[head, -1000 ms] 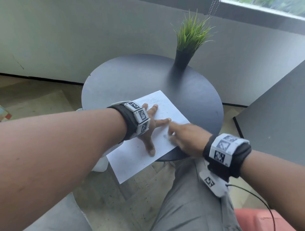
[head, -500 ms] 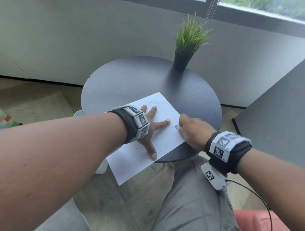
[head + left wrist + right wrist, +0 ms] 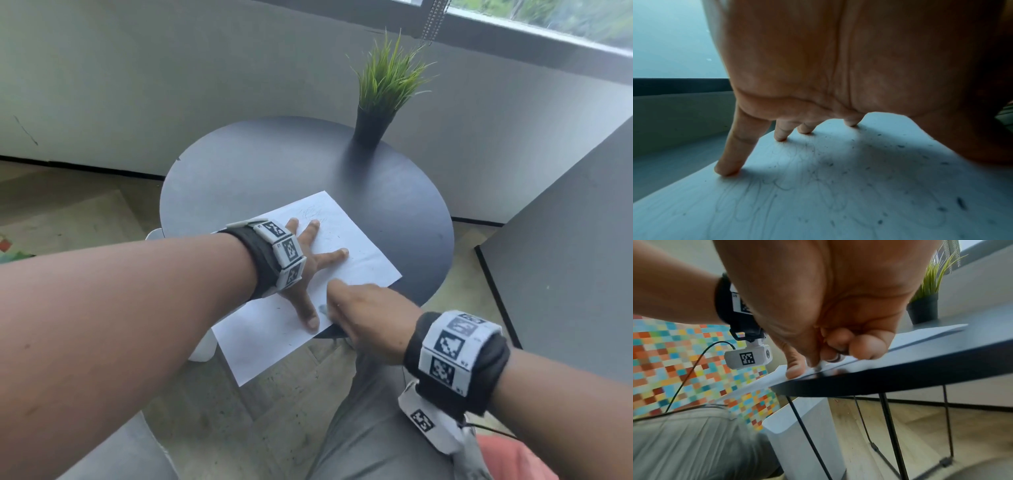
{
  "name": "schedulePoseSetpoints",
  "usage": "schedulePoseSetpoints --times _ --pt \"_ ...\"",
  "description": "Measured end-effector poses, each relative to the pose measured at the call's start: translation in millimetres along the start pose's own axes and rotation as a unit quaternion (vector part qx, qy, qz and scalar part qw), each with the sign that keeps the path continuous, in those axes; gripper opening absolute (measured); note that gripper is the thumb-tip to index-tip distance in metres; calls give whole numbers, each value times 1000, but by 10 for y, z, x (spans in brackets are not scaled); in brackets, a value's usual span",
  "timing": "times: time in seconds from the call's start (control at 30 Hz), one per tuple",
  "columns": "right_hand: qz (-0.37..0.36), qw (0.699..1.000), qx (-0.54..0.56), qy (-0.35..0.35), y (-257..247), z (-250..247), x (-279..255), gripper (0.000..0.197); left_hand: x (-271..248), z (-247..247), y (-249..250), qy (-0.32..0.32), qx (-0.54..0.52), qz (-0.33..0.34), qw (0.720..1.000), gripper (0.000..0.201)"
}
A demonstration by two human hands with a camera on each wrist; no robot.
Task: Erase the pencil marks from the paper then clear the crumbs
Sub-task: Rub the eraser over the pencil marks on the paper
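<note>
A white paper lies on the round dark table, its near corner hanging over the edge. Faint pencil marks remain at its far end, and dark eraser crumbs are scattered over the sheet. My left hand presses the paper flat with spread, straight fingers. My right hand is at the table's near edge beside the left thumb. Its fingers are curled and pinch a small pale eraser against the paper; most of the eraser is hidden.
A potted grass plant stands at the table's far side. A white bin sits on the floor under the overhanging paper. A dark panel rises at the right. My knee is below the table edge.
My right hand went from mid-paper out to the sheet's right edge, then came back left and nearer, beside the left thumb. The left hand stays pressed on the paper.
</note>
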State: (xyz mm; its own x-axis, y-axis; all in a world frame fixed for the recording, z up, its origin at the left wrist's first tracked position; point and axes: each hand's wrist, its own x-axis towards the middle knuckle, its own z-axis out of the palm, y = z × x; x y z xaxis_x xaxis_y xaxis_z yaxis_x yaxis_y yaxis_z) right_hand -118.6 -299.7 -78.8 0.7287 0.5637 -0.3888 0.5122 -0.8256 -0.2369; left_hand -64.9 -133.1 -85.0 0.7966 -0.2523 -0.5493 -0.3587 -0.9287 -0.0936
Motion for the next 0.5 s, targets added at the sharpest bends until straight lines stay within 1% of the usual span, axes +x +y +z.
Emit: schedulePoseSetpoints --times 0.03,0.07,0.13,0.17,0.2,0.23,0.3,0.33,0.37,0.4,0.47,0.5 --pt "19 1000 -2 1 82 -37 40 21 -3 -3 3 0 -1 0 1000 140" --pt "60 998 3 13 213 -108 94 18 -4 -1 9 2 -5 1 1000 140" --pt "145 988 15 55 462 -260 161 16 5 1 10 6 -8 0 1000 140" --pt "162 984 15 70 494 -276 171 16 8 3 9 6 -8 -2 1000 140" --pt "151 986 6 76 441 -250 168 17 8 5 8 5 -7 -3 1000 140" --pt "119 990 -1 72 340 -180 156 17 9 3 10 3 -6 -2 1000 140" --pt "41 999 3 35 75 -9 54 20 -8 9 7 -2 -8 -1 1000 139" --pt "33 999 13 19 47 3 23 22 -18 5 7 -4 -9 0 1000 138" --pt "56 998 20 17 114 -45 46 22 -25 1 7 -6 -11 1 1000 137" --pt "98 995 26 28 231 -127 104 21 -31 -4 9 -8 -14 3 1000 136" --pt "182 981 35 65 483 -299 192 19 -33 -8 6 -8 -16 3 1000 136" --pt "193 977 33 78 517 -339 210 19 -30 -10 4 -5 -15 3 1000 136"
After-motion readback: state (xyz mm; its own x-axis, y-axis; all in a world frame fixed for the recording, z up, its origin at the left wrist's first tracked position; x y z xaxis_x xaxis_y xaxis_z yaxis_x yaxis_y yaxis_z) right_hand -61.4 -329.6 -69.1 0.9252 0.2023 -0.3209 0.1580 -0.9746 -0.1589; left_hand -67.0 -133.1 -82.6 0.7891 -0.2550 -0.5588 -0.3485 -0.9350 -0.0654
